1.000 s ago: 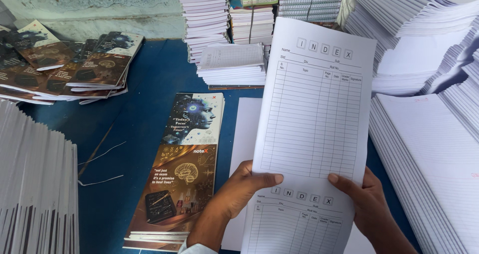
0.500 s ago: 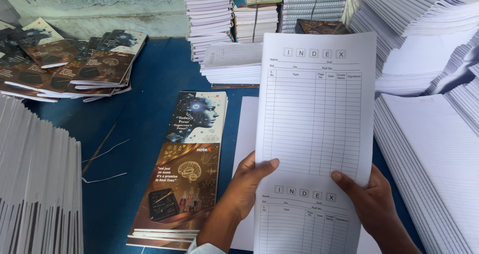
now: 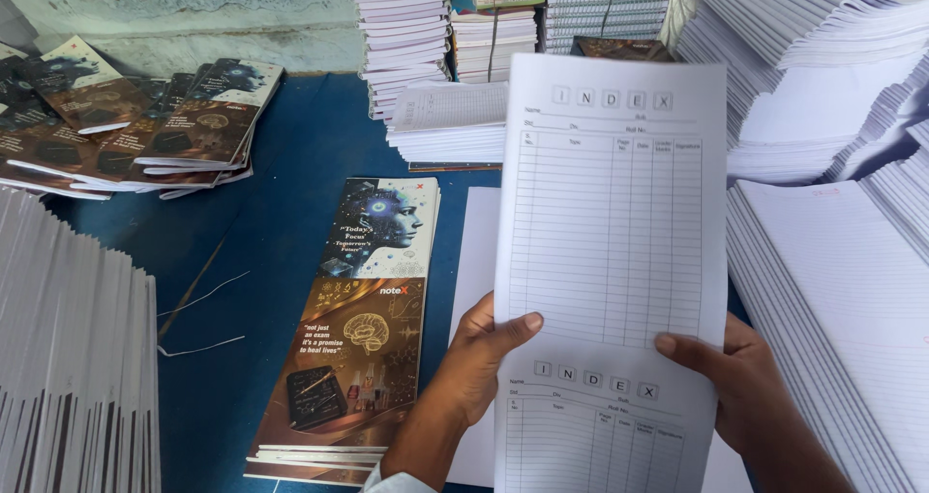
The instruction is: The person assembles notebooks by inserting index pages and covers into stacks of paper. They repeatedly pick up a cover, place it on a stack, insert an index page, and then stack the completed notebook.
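Note:
Both my hands hold up a tall white printed sheet (image 3: 610,261) with ruled tables on it, upright in front of me. My left hand (image 3: 489,348) grips its left edge low down, thumb on the front. My right hand (image 3: 731,377) grips the right edge at the same height. Under the sheet, white paper (image 3: 476,261) lies flat on the blue table (image 3: 300,154). Just left of my left hand sits a pile of long printed covers (image 3: 363,319) with a robot face and a brain picture.
Fanned stacks of white ruled pages (image 3: 832,299) fill the right side. More page stacks (image 3: 402,19) stand at the back, with a low one (image 3: 445,120) mid-table. Loose covers (image 3: 145,125) lie at far left. A stack of page edges (image 3: 68,358) rises at near left. Thin threads (image 3: 198,299) lie on the table.
The sheet has turned from tilted to nearly straight and moved slightly right. Both hands keep the same grip on its lower edges.

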